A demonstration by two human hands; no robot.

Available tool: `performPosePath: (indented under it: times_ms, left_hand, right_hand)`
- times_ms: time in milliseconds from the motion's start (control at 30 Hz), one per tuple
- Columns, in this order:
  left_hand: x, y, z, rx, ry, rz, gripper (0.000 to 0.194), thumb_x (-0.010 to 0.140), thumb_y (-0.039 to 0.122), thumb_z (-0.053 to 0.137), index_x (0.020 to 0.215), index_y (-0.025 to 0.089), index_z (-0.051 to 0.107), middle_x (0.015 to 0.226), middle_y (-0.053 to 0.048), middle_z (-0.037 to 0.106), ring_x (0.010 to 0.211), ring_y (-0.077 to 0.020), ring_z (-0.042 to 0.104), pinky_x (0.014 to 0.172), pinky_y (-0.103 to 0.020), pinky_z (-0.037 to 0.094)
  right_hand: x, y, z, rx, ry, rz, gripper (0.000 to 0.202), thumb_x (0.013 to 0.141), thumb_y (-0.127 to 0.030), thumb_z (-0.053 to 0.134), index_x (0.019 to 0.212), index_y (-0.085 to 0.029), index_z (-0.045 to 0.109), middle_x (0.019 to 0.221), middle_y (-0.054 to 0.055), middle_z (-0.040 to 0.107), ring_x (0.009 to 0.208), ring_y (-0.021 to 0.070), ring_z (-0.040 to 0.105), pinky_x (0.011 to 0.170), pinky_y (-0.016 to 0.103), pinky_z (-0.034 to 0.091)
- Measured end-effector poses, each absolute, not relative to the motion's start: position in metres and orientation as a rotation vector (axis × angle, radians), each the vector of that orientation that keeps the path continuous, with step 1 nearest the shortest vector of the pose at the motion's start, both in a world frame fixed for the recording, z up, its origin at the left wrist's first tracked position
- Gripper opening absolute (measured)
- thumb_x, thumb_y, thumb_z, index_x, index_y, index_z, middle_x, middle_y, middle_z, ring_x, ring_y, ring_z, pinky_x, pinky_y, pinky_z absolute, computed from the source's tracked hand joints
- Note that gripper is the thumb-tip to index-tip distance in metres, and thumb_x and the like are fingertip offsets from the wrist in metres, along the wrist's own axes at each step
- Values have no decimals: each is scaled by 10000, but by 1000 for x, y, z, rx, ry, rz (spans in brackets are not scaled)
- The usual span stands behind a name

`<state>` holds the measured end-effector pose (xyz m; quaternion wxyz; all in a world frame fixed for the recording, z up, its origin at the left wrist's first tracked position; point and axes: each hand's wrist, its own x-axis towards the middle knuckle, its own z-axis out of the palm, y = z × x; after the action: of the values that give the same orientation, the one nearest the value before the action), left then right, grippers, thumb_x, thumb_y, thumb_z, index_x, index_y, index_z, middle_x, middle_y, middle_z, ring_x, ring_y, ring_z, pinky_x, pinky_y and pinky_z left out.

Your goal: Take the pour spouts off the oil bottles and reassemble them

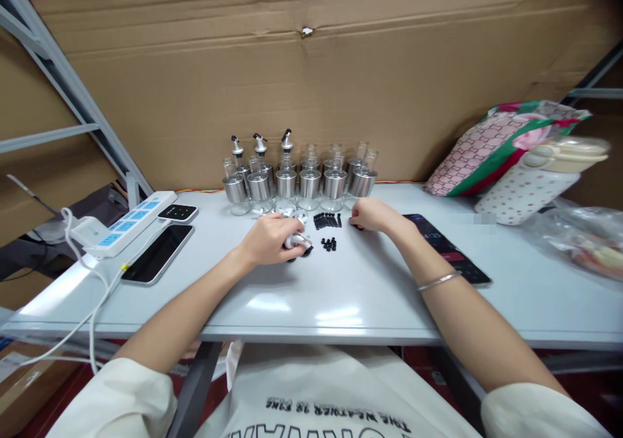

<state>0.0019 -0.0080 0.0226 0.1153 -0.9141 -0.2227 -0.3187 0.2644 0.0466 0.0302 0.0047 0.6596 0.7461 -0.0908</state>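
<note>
My left hand (272,238) is closed around a silver pourer spout (296,241) with a black tip, held just over the table. More silver and clear pourer parts (300,216) lie partly hidden behind that hand. To the right, my right hand (372,216) rests low at the table with its fingers pinched at a small black part (357,226), mostly covered by the fingertips. Between the hands are a row of thin black pieces (328,221) and a cluster of small black caps (329,244).
Glass bottles with steel sleeves (310,183) stand along the cardboard wall (341,87), several with pourers fitted. Leftward lie a phone (159,255), a small black device (178,213) and a power strip (134,222). A second phone (448,250), dotted flask (528,185) and patterned bag (479,149) are rightward.
</note>
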Motion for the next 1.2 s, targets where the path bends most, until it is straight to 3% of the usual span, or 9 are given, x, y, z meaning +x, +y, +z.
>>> performPosePath:
  times_ms: [200,600,833,1000,1200]
  left_hand:
    - [2,-9,22,-2700,-716,-869,165,815,293,493,866,178,599,667,-5,660,573,-141,600,677,-277,460]
    - [1,-8,21,-2674,-685,-897,182,814,285,494,895,168,607,668,-3,664,555,-144,595,664,-284,462]
    - [1,-7,20,-2668,-704,-885,208,813,295,488,917,167,615,657,-5,657,554,-150,593,661,-292,459]
    - [0,-7,22,-2695,-743,-820,237,825,355,495,922,173,612,684,-9,667,566,-154,599,664,-293,447]
    - [1,-7,24,-2723,-697,-765,451,960,435,295,780,162,606,629,-28,656,556,-152,594,628,-283,410]
  right_hand:
    - [256,51,21,2201,2280,-458,259,818,-223,532,613,-144,669,683,93,721,595,156,671,626,222,485]
    - [247,46,22,2345,2271,-297,303,823,-276,507,609,-135,670,686,154,706,722,253,675,685,320,471]
    - [249,50,18,2310,2329,-532,339,885,-273,435,678,-151,674,671,78,717,588,147,665,613,223,464]
    - [247,47,20,2341,2364,-460,340,869,-274,456,632,-156,668,611,83,693,617,175,660,614,236,442]
    - [238,41,25,2377,2463,-293,322,874,-273,432,686,-152,664,732,114,707,753,208,647,667,257,412]
